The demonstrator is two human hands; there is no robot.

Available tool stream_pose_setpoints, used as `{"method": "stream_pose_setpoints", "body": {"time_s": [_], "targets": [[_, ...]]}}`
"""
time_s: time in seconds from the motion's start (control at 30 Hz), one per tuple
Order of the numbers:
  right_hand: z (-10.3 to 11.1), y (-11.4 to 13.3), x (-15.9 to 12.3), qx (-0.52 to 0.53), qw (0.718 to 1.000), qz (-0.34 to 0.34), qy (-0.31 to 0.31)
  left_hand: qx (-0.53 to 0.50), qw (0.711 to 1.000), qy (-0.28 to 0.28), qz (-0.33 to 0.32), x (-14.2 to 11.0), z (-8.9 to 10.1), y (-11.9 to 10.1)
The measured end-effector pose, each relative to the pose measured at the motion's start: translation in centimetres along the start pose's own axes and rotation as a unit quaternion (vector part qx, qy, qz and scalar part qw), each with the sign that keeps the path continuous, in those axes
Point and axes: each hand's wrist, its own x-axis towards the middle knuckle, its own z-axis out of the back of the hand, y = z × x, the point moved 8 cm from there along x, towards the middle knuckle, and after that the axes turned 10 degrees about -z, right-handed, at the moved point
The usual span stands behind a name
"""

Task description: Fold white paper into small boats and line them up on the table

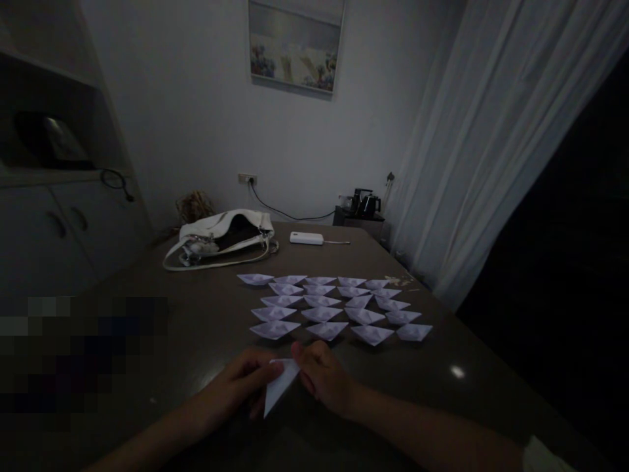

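A folded piece of white paper (279,388), pointed at its lower end, is held between my hands above the near part of the table. My left hand (250,379) pinches its left side, thumb lying on top. At the paper's upper right corner, my right hand (324,377) is closed with thumb and fingers pressed together. Just beyond my hands, several white paper boats (324,330) stand in rows on the dark table (206,314).
A white handbag (228,229) lies open at the far left of the table. Beyond the boats is a white power bank (306,238) with a short cable. Torn-looking light scraps (400,282) lie near the right edge. A white curtain (472,131) hangs to the right.
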Motion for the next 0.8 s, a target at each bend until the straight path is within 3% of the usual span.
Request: {"method": "stream_pose_setpoints", "body": {"time_s": [0.17, 0.37, 0.47, 0.67, 0.8], "targets": [[-0.3, 0.0, -0.1, -0.004, 1.000, -0.005, 0.025, 0.035, 0.999, -0.018, -0.015, -0.1, 0.2, -0.3], [0.6, -0.1, 0.1, 0.075, 0.996, -0.005, -0.037, 0.102, 0.993, -0.026, -0.061, -0.2, 0.6, -1.7], [1.0, 0.4, 0.0, 0.063, 0.996, 0.019, -0.061, 0.190, 0.977, -0.011, -0.099, -0.5, 0.4, -2.5], [0.9, 1.8, -0.5, -0.155, 0.984, 0.079, -0.047, 0.368, 0.912, 0.052, -0.172, -1.2, -1.1, -3.3], [1.2, 1.8, -0.6, -0.280, 0.956, 0.051, -0.073, 0.435, 0.883, 0.066, -0.164, -1.0, -1.2, -2.9]]}}
